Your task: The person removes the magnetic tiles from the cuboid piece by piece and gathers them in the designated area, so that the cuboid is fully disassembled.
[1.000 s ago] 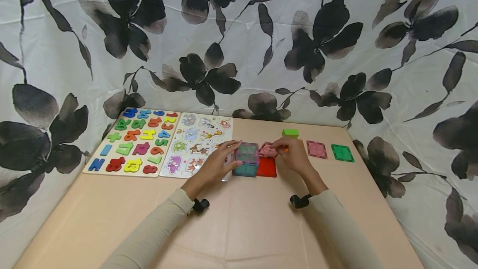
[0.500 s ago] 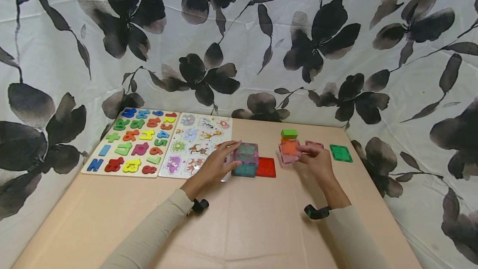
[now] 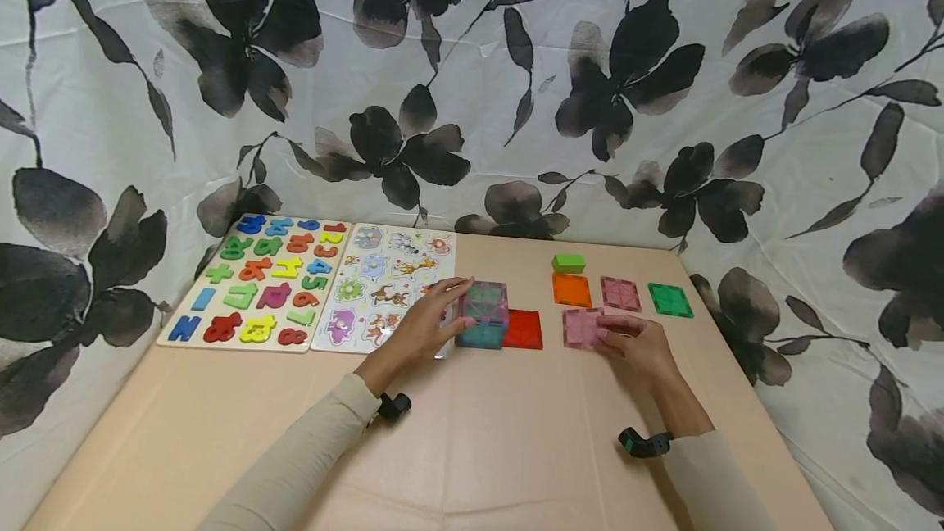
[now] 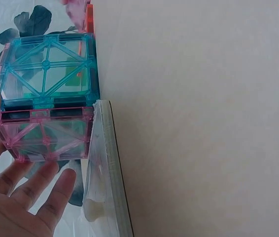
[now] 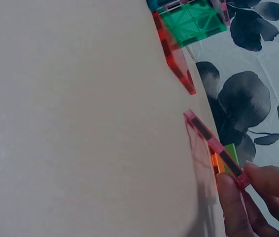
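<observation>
A cube of see-through magnetic tiles stands at the table's middle, with teal and pink faces. My left hand rests against its left side, thumb at the teal face's edge and fairly straight fingers by the pink face. Joined at the cube's right is a red tile, partly tilted up in the right wrist view. My right hand pinches a pink magnetic tile by its right edge between thumb and fingers; the tile is held tilted.
Behind the held tile lie an orange tile, a green block, another pink tile and a green tile. A number puzzle board and an animal sticker sheet lie at the left. A flowered cloth hangs behind.
My right hand has drawn the pink tile away from the red tile beside the cube, to the right and towards me, uncovering the orange tile. My left hand stays at the cube.
</observation>
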Action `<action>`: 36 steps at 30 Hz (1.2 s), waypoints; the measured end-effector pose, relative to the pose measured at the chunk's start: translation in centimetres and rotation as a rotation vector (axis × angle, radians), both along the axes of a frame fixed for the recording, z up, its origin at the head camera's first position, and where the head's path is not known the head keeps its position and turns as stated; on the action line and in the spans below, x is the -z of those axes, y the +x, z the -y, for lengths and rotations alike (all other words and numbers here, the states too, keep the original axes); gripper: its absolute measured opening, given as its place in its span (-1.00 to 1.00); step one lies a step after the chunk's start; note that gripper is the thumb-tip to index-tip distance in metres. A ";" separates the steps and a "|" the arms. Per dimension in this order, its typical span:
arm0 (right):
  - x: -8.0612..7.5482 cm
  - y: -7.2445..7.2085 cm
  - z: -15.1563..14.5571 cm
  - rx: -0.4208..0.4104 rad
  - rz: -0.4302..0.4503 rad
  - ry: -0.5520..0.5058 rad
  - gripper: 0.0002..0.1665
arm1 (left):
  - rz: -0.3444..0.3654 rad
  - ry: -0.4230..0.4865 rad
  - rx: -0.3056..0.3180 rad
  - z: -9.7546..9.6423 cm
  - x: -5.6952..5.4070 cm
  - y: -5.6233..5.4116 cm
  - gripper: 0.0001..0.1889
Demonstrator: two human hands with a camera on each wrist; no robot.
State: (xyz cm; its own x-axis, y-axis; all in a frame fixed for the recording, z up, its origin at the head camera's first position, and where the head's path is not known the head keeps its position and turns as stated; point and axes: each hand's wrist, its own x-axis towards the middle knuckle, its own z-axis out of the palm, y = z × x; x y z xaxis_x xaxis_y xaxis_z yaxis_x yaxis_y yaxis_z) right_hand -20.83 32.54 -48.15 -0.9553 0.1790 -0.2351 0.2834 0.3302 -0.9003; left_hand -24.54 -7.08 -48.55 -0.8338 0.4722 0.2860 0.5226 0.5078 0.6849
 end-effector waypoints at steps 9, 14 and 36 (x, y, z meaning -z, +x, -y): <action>0.3 0.2 0.4 -0.087 -0.107 0.444 -0.66 | 0.020 -0.006 -0.008 0.1 0.0 0.0 -0.24; -0.1 -0.4 2.2 -0.147 -0.157 0.473 -0.61 | 0.029 -0.005 -0.012 0.2 -0.1 0.0 -0.24; 0.7 -3.3 8.4 -0.520 -0.227 0.472 -0.23 | 0.018 0.002 0.002 -0.1 -0.2 0.1 -0.26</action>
